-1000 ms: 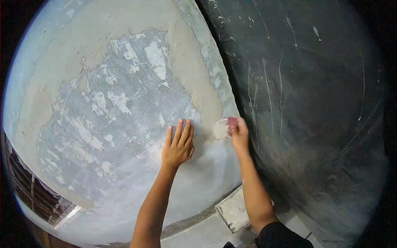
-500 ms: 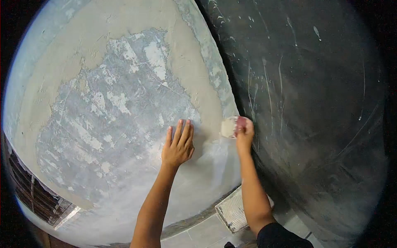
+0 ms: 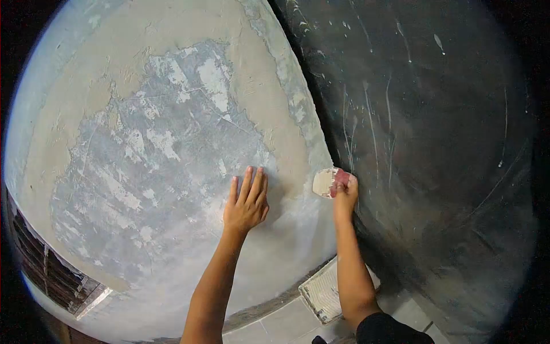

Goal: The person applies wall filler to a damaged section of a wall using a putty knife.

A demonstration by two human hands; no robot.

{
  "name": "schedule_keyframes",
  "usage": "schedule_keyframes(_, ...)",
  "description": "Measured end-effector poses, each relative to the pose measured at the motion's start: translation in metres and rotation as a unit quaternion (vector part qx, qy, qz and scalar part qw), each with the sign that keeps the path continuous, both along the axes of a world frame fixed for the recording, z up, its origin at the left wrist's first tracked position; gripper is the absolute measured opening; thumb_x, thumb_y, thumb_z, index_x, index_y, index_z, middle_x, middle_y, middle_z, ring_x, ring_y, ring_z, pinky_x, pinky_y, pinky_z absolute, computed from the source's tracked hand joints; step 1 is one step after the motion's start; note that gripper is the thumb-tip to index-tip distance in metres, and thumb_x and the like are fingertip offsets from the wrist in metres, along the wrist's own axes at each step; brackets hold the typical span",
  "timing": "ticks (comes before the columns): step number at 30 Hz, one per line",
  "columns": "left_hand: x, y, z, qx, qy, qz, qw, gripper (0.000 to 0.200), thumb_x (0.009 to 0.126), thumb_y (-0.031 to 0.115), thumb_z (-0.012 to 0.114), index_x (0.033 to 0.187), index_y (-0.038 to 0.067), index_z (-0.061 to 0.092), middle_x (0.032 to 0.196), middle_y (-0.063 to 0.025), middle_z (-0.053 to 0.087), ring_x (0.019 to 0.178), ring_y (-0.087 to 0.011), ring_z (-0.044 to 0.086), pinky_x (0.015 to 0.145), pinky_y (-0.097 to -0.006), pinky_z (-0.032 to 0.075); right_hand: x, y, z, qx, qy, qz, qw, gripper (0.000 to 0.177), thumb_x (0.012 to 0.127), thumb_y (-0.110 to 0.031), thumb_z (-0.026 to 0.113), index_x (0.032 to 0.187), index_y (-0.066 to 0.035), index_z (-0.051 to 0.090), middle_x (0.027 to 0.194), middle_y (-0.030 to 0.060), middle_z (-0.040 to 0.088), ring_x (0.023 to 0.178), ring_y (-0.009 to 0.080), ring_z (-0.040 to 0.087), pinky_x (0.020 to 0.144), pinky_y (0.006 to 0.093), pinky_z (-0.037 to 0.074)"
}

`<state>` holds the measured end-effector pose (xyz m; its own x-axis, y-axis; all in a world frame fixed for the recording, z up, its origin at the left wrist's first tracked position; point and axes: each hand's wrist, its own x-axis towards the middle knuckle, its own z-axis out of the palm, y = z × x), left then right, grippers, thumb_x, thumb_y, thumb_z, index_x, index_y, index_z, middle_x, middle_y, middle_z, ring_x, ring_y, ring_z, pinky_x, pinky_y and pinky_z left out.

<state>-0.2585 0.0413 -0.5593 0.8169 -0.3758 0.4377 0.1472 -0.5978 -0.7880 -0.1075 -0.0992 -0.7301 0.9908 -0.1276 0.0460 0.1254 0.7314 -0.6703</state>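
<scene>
My left hand (image 3: 246, 202) lies with its fingers stretched out on a pale, patchy wall surface (image 3: 172, 132). A band of beige filler (image 3: 258, 86) runs around the grey patch. At the wall's right edge, my right hand (image 3: 346, 192) grips a small scraper (image 3: 329, 182) by its reddish part, thumb and fingers pinched on it. Pale filler covers the scraper's left part, which faces the wall.
A dark surface with pale drips (image 3: 429, 126) fills the right side. Below, behind my right forearm, is a whitish tray (image 3: 321, 295) on light floor tiles (image 3: 281, 324). A barred opening (image 3: 46, 264) is at the lower left.
My right hand and the scraper have moved slightly right and down, to the wall's edge. My left hand stays in place.
</scene>
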Motion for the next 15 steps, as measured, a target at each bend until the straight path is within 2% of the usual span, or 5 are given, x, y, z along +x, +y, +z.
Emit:
schedule_keyframes(4,-0.003,-0.003,0.000,-0.011,0.010,0.002,1.000,0.062,0.079,0.031,0.051,0.137,0.010,0.045,0.149,-0.0074,0.035,0.139,-0.0258,0.032,0.112,-0.0490,0.024,-0.027,0.019,0.018,-0.099,-0.107,-0.004,0.989,0.026,0.088,0.003,0.051,0.113,-0.001,0.054,0.103,0.0027,0.058,0.093,0.0119,0.055,0.084,0.0270,0.045)
schedule_keyframes(7,0.000,0.000,0.000,-0.001,-0.003,-0.013,1.000,0.061,0.079,0.031,0.052,0.136,0.009,0.046,0.149,-0.0076,0.036,0.138,-0.0260,0.033,0.112,-0.0489,0.024,-0.022,0.032,0.015,-0.144,-0.097,-0.007,0.985,0.027,0.086,0.005,0.051,0.112,-0.001,0.055,0.105,0.0031,0.058,0.095,0.0125,0.055,0.086,0.0272,0.045)
schedule_keyframes(9,0.000,0.003,-0.002,0.009,-0.005,-0.009,1.000,0.064,0.077,0.032,0.057,0.136,0.008,0.047,0.150,-0.0080,0.033,0.140,-0.0281,0.029,0.113,-0.0502,0.020,-0.011,0.026,0.000,-0.138,-0.076,-0.058,0.986,0.030,0.084,0.007,0.049,0.112,-0.001,0.054,0.106,0.0047,0.059,0.096,0.0134,0.056,0.087,0.0276,0.044)
schedule_keyframes(12,0.000,0.002,-0.002,0.012,-0.009,-0.013,1.000,0.063,0.078,0.032,0.056,0.135,0.008,0.047,0.150,-0.0082,0.034,0.139,-0.0283,0.030,0.114,-0.0502,0.020,-0.010,0.003,0.004,0.009,0.014,-0.022,1.000,0.031,0.085,0.007,0.048,0.114,0.000,0.053,0.107,0.0058,0.060,0.096,0.0143,0.057,0.088,0.0281,0.045)
schedule_keyframes(15,-0.001,-0.001,0.001,0.004,0.001,-0.011,1.000,0.063,0.077,0.032,0.056,0.135,0.009,0.047,0.150,-0.0081,0.033,0.139,-0.0277,0.030,0.114,-0.0498,0.020,-0.023,0.012,0.020,-0.062,-0.065,-0.018,0.996,0.029,0.085,0.006,0.048,0.113,0.000,0.053,0.107,0.0054,0.060,0.096,0.0143,0.057,0.087,0.0283,0.045)
